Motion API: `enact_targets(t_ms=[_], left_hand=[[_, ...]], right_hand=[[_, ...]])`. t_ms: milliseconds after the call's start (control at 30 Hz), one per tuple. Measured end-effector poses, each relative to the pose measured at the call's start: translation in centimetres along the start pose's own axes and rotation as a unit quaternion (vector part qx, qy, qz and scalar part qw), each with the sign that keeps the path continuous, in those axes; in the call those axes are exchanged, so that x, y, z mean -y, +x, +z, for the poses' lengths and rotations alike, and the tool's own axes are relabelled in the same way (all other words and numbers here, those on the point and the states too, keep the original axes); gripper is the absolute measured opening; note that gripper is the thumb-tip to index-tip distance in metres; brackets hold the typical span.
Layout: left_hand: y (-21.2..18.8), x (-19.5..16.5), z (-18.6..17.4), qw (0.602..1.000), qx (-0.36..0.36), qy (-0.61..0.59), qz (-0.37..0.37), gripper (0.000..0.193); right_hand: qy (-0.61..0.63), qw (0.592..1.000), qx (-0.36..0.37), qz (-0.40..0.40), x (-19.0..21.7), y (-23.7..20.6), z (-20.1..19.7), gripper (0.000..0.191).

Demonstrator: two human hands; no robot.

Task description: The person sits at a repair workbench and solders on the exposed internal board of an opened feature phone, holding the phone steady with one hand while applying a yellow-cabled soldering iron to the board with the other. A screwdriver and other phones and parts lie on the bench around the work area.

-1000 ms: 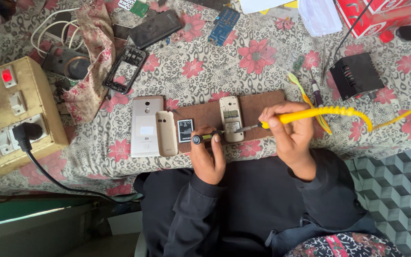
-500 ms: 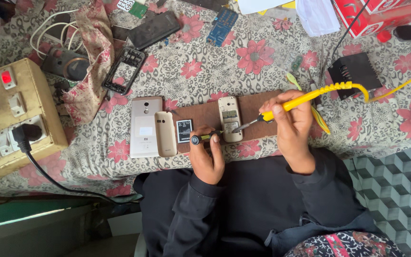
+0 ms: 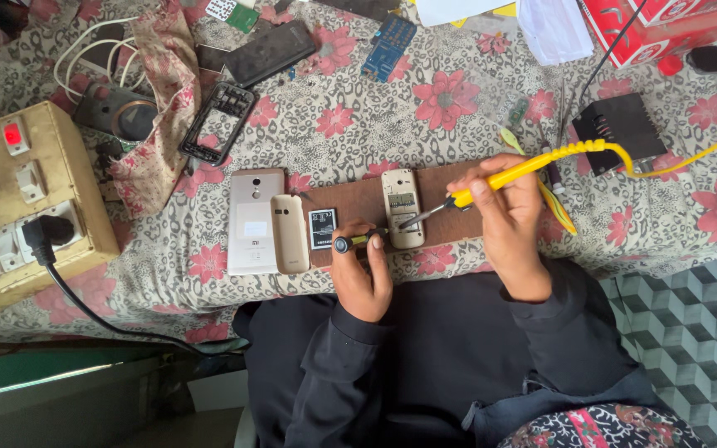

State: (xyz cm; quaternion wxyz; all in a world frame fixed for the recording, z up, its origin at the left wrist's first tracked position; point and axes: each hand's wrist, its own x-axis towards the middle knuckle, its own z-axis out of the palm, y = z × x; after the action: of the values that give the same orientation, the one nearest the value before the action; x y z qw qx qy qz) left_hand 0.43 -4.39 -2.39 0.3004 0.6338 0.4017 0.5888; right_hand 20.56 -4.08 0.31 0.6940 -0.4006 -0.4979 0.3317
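Note:
My right hand (image 3: 508, 217) grips a yellow-handled soldering iron (image 3: 518, 170) whose metal tip touches the open back of a small beige phone (image 3: 402, 207). That phone lies on a brown board (image 3: 358, 202). My left hand (image 3: 362, 274) holds a small screwdriver with a black cap (image 3: 357, 241), its tip pointing at the phone's lower end. A small black battery (image 3: 322, 228) lies on the board to the left of my left hand.
A beige back cover (image 3: 290, 234) and a white smartphone (image 3: 251, 221) lie left of the board. A worn switchboard with a plugged black cable (image 3: 10, 195) stands at the far left. A black box (image 3: 621, 131), circuit boards, a phone frame (image 3: 219, 123) and red cartons (image 3: 653, 29) sit farther back.
The soldering iron's tip has stayed on the small phone while my right hand shifted slightly and the yellow cord swung to the right. My left hand has kept its place.

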Motion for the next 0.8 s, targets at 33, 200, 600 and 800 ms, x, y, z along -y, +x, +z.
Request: enact_targets(t_ms=[33,200,600,800], left_hand=[[-0.01,-0.04,-0.03,1.0,0.002,-0.003,-0.006,0.014],[-0.04,-0.13,0.03,1.0,-0.003,0.004,0.002,0.013],[0.07,-0.2,-0.02,1.0,-0.003,0.01,0.017,0.013],[-0.05,-0.1,-0.04,1.0,0.004,0.003,-0.009,0.013]], right_hand=[[0.004,1.0,-0.004,-0.001,0.01,0.16,-0.1,0.02],[0.043,0.999,-0.022,0.024,-0.18,0.32,0.03,0.021],[0.031,0.999,-0.019,0.003,0.07,0.29,0.5,0.021],[0.005,1.0,0.005,-0.024,0.11,0.11,0.68,0.021]])
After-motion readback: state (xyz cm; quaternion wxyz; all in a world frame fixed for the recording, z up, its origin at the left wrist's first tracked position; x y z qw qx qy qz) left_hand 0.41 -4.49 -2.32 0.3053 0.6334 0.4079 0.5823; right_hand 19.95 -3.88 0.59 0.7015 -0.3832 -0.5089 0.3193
